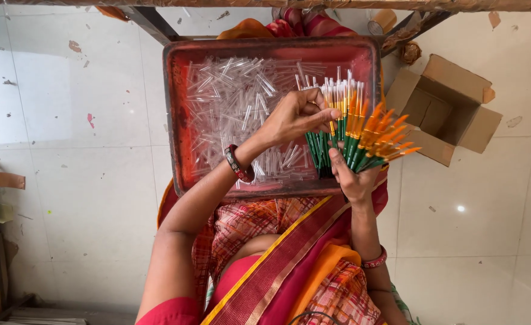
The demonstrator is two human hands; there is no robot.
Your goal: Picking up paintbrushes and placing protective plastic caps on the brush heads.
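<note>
Firmly clenched right hand (pixel 356 177) around fanned paintbrushes (pixel 362 135), left hand (pixel 295 114) pinching one

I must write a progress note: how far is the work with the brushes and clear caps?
Done: several brushes in the bundle already show clear caps at their tips. In hand: the right hand holds the fanned bundle, the left hand fingers its tips. Left: many loose clear caps remain in the red tray; the uncapped share is unclear.
</note>
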